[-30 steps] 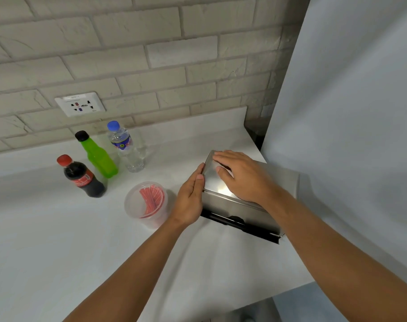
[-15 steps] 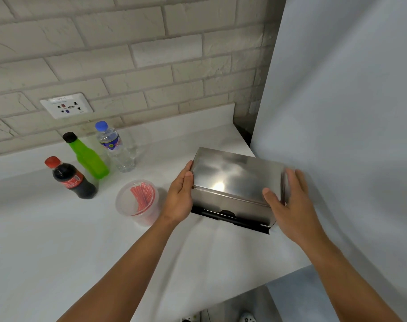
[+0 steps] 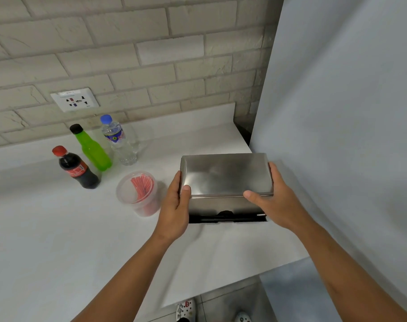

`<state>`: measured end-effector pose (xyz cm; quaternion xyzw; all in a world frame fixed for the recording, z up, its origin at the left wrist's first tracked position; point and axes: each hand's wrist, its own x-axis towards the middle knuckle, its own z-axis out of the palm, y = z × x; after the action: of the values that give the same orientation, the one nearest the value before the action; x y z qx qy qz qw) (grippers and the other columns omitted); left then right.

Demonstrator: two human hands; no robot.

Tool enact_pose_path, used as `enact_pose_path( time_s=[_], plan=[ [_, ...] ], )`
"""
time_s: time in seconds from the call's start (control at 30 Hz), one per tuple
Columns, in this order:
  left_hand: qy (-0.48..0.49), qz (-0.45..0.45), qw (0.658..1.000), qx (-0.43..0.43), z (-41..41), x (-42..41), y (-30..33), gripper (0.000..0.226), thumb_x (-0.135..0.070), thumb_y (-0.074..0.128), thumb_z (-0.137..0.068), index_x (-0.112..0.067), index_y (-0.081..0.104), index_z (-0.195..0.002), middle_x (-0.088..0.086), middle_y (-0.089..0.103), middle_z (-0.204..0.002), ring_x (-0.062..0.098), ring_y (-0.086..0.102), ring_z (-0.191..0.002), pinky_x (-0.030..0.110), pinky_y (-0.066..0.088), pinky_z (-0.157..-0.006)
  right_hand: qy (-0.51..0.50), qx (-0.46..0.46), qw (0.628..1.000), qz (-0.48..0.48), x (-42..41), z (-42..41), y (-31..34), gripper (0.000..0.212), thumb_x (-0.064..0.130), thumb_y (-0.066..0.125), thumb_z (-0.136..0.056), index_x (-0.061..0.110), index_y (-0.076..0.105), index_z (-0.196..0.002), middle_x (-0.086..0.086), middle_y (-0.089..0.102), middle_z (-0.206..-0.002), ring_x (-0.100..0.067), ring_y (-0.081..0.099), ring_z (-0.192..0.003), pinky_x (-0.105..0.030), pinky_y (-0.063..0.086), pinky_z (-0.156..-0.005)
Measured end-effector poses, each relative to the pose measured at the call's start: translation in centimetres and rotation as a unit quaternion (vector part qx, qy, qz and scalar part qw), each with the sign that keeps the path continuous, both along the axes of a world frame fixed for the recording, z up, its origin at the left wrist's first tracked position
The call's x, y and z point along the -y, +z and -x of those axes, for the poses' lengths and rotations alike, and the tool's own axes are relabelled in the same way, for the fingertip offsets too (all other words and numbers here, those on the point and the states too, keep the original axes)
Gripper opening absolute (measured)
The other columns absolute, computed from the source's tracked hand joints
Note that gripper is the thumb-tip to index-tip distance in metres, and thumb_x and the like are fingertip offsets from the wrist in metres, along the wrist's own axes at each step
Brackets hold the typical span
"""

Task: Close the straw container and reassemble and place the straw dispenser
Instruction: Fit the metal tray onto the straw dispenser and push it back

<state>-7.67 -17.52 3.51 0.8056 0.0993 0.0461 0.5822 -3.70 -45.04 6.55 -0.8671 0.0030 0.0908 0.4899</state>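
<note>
Straw dispenser, a brushed stainless-steel box with a black slot along its lower front, is sitting on the white countertop near its right end, just beside the pale grey panel. The person's left hand is clasping the box's left end, thumb lying over the front edge of the lid and the other fingers pressed together against the side. The right hand is gripping the right end the same way, thumb on the lid's front edge, fingers wrapping round the side and mostly hidden behind the box. Whether the box is lifting off the counter is hard to tell. One round clear plastic tub of red straws, its lid on, is standing just left of the left hand. Three bottles are standing behind it: a dark cola bottle with a red cap, a green bottle with a black cap and a clear water bottle with a blue cap. Two shoes are showing, partly cut off, at the bottom edge.
</note>
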Motion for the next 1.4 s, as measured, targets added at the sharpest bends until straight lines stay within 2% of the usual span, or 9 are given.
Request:
enact_pose_path(
  time_s=[0.1,0.23,0.4,0.5,0.6,0.77,0.97,1.13,1.4],
  plan=[
    [0.004,0.001,1.000,0.010,1.3,0.7,0.4,0.053,-0.038,0.040,-0.111,-0.034,0.027,-0.162,-0.014,0.043,-0.162,0.014,0.043,-0.147,0.039,0.029,-0.126,0.031,0.001,1.000,0.003,0.6,-0.6,-0.1,0.116,0.068,0.075,-0.071,0.040,0.008,-0.162,0.010,0.036,-0.165,-0.019,0.041,-0.148,-0.047,0.039,-0.118],
    [0.013,-0.007,1.000,-0.006,2.6,1.3,0.6,0.056,-0.037,0.040,-0.111,-0.028,0.024,-0.164,0.005,0.043,-0.163,0.025,0.039,-0.150,0.048,0.029,-0.125,0.062,0.009,0.998,0.004,1.3,-1.3,-0.6,0.117,0.069,0.076,-0.074,0.042,0.004,-0.162,0.016,0.021,-0.170,-0.013,0.027,-0.154,-0.032,0.026,-0.119],
    [0.011,-0.034,0.999,0.015,3.6,2.1,1.0,0.059,-0.033,0.040,-0.112,-0.022,0.020,-0.166,-0.008,0.032,-0.169,0.009,0.027,-0.155,0.044,0.024,-0.127,0.080,0.019,0.996,0.017,1.7,-1.2,-0.8,0.122,0.085,0.066,-0.063,0.043,0.005,-0.160,0.017,0.018,-0.170,-0.012,0.023,-0.154,-0.030,0.025,-0.116],
    [-0.003,-0.097,0.995,0.030,4.1,2.2,0.9,0.062,-0.032,0.043,-0.110,-0.021,0.018,-0.166,-0.004,0.019,-0.173,0.009,0.013,-0.159,0.044,0.020,-0.129,0.082,0.109,0.988,0.073,1.6,-0.4,-1.2,0.113,0.089,0.053,-0.070,0.040,0.008,-0.161,0.016,0.006,-0.172,-0.006,0.013,-0.155,-0.035,0.023,-0.121],
    [-0.039,-0.218,0.973,0.060,4.9,3.5,0.5,0.067,-0.036,0.053,-0.107,-0.023,0.022,-0.165,-0.003,0.000,-0.176,0.004,-0.005,-0.160,0.033,0.013,-0.128,0.144,0.204,0.960,0.129,2.3,0.4,-2.1,0.094,0.079,0.051,-0.083,0.039,0.016,-0.160,0.017,-0.001,-0.171,-0.012,0.007,-0.158,-0.033,0.019,-0.118],
    [-0.061,-0.311,0.945,0.078,3.6,3.3,1.4,0.069,-0.030,0.067,-0.101,-0.024,0.034,-0.161,0.006,0.002,-0.175,0.029,0.013,-0.161,0.044,0.029,-0.124,0.147,0.243,0.948,0.143,1.3,-0.1,-2.8,0.081,0.062,0.058,-0.090,0.034,0.029,-0.160,0.010,-0.001,-0.173,-0.021,0.011,-0.159,-0.036,0.026,-0.120],
    [-0.039,-0.285,0.954,0.088,3.0,2.9,1.4,0.067,-0.026,0.072,-0.098,-0.028,0.042,-0.157,0.000,-0.001,-0.174,0.005,0.011,-0.154,0.022,0.025,-0.115,0.109,0.218,0.962,0.124,0.6,-0.2,-3.1,0.087,0.068,0.056,-0.087,0.041,0.016,-0.160,0.014,-0.012,-0.171,-0.022,0.011,-0.158,-0.028,0.027,-0.112],
    [-0.046,-0.298,0.948,0.101,3.0,2.7,1.1,0.066,-0.022,0.075,-0.096,-0.022,0.046,-0.156,0.003,0.005,-0.176,0.020,0.050,-0.139,0.027,0.042,-0.105,0.112,0.228,0.959,0.121,0.6,-0.3,-3.2,0.088,0.066,0.057,-0.087,0.037,0.019,-0.161,0.021,-0.012,-0.170,-0.020,0.017,-0.157,-0.025,0.030,-0.109],
    [-0.046,-0.283,0.953,0.103,0.5,1.9,0.7,0.066,-0.024,0.073,-0.097,-0.024,0.044,-0.156,0.000,0.004,-0.176,0.027,0.053,-0.139,0.034,0.047,-0.107,0.116,0.228,0.960,0.116,0.0,-2.9,-3.0,0.089,0.065,0.057,-0.085,0.032,0.024,-0.161,0.014,-0.001,-0.172,-0.019,0.021,-0.156,-0.026,0.033,-0.108]
  ],
)
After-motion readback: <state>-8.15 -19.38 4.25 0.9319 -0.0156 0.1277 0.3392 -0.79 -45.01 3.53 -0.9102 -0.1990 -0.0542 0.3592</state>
